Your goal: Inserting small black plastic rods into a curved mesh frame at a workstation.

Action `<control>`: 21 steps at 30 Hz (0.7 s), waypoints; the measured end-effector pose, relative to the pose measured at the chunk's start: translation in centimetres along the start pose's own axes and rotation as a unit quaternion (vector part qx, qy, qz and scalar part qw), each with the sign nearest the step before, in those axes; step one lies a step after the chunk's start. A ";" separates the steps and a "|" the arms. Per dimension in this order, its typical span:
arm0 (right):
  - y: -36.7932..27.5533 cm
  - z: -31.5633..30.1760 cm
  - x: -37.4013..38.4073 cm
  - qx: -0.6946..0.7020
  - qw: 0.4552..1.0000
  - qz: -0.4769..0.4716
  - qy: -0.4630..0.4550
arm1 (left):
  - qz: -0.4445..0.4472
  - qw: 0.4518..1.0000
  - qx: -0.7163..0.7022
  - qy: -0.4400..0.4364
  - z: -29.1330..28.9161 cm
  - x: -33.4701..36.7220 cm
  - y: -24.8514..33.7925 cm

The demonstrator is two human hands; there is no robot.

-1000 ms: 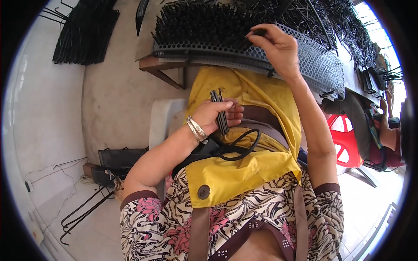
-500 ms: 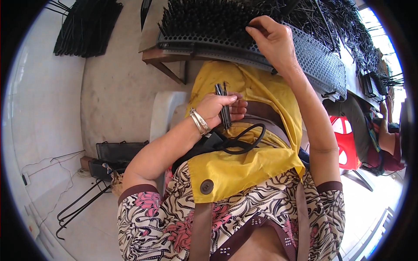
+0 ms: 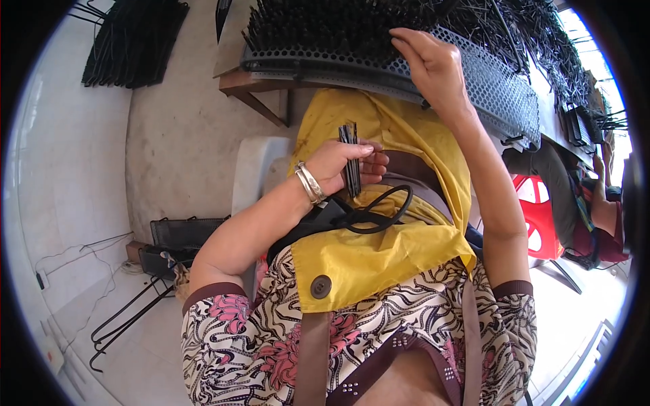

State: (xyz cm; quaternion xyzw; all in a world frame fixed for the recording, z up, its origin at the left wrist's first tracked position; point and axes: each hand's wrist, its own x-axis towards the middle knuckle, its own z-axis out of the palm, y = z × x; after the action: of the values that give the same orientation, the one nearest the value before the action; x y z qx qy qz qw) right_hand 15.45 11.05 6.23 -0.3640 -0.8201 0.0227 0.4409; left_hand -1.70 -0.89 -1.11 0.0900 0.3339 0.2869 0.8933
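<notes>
My left hand (image 3: pixel 342 168) is closed round a small bundle of thin black sticks (image 3: pixel 350 162), held upright over the yellow apron (image 3: pixel 386 260) on my lap. Two metal bangles sit at that wrist. Farther out, my right hand (image 3: pixel 437 71) is raised at the front edge of a perforated grey metal rack (image 3: pixel 497 84). Its thumb and forefinger come together in a pinch beside the many black sticks (image 3: pixel 325 30) standing in the rack. Whether a stick lies between those fingertips cannot be made out against the dark pieces.
The rack rests on a brown bench (image 3: pixel 254 88). More black pieces (image 3: pixel 542 61) are heaped at the far right, where another person (image 3: pixel 602 203) sits by a red chair (image 3: pixel 545 210). Black wire racks (image 3: pixel 189 237) stand on the floor at left; a dark bundle (image 3: pixel 139 40) is at far left.
My right hand has shifted slightly right and toward me along the rack edge, still pinched. My left hand has stayed nearly in place with its bundle.
</notes>
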 end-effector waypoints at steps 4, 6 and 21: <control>0.1 -0.2 1.3 -0.058 0.995 -0.011 -0.084 | -0.023 1.000 0.003 -0.011 0.0 0.1 -0.1; -0.1 -0.2 1.7 -0.086 0.990 -0.017 -0.115 | -0.026 1.000 0.007 -0.011 0.0 0.1 0.0; -6.2 -1.4 -7.8 0.392 0.767 0.458 -0.220 | -0.031 0.995 0.025 -0.097 0.9 -0.3 0.5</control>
State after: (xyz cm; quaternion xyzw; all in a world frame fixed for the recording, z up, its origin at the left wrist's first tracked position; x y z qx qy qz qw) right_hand 15.63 1.32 3.82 -0.4767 -0.5506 0.6208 0.2903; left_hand -1.54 -0.62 -0.04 0.1295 0.2558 0.2406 0.9273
